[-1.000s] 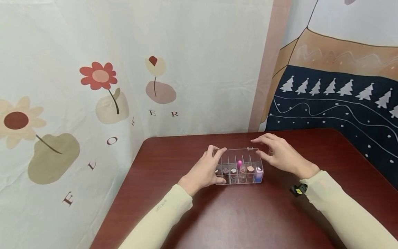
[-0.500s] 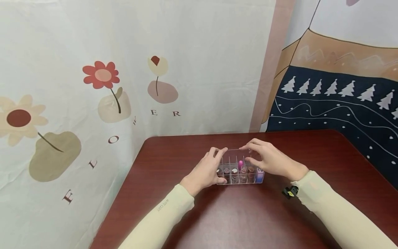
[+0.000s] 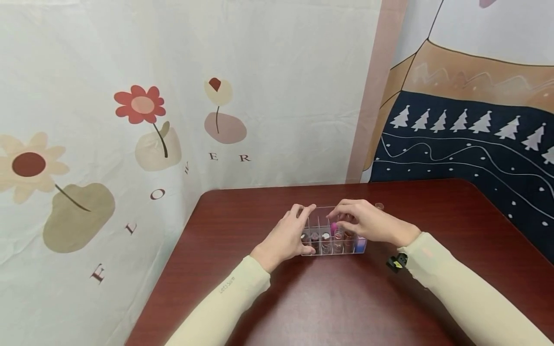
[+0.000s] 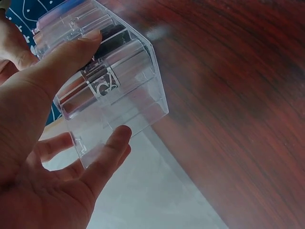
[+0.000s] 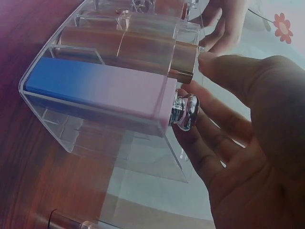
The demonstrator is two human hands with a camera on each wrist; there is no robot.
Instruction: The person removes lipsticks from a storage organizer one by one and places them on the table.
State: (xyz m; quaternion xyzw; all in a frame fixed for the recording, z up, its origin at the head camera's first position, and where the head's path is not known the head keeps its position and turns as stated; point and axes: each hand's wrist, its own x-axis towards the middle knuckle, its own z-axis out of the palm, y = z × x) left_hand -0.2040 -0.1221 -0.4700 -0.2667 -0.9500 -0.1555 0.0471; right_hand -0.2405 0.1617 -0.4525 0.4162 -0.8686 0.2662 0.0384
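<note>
A clear plastic lipstick organizer (image 3: 333, 253) with dividers stands on the table, several tubes upright in its front row. My left hand (image 3: 283, 238) grips its left end, thumb at the front and fingers behind, as the left wrist view also shows. Over its right half, my right hand (image 3: 374, 223) reaches in with thumb and fingers parted near a bright pink tube (image 3: 333, 228). In the right wrist view the thumb tip is close to a copper tube (image 5: 119, 45). A blue-to-pink lipstick (image 5: 95, 90) with a shiny top fills the right end compartment.
Behind the right hand a small clear item (image 3: 379, 206) shows on the dark red table (image 3: 233, 216). In the right wrist view a brown-tipped tube (image 5: 71, 219) lies beside the organizer. A white printed curtain (image 3: 277, 96) hangs behind the table.
My right hand has moved left and slightly down, from beside the organizer's right end to over its compartments. The left hand keeps its hold on the left end.
</note>
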